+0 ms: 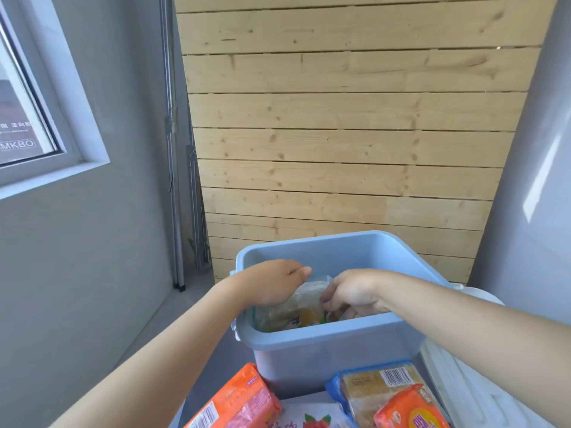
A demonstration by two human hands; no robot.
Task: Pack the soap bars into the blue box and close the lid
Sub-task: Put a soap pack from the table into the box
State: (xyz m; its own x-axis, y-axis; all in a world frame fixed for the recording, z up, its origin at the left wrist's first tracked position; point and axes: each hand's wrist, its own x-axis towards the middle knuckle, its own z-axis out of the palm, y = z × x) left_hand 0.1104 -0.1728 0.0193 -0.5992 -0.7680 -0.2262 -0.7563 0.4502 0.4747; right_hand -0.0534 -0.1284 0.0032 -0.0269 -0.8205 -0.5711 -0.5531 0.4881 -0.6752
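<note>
Both hands are down inside the blue box [324, 347], pinching a clear-wrapped soap pack [306, 299] between them: left hand [272, 282] on its left edge, right hand [352, 293] on its right. The pack stands tilted, long axis running up and away. More soap packs wait nearer: an orange one [238, 403] lower left, another orange one [411, 409] lower right. White lid [482, 381] sits off to the right, so the right hand's closer.

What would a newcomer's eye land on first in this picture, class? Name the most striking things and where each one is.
First, the open blue box at centre, with the left hand and right hand reaching inside around a clear-wrapped pack. Next, the bright orange soap packs at the bottom edge in front of the box, and the pale wooden plank wall behind it.
</note>
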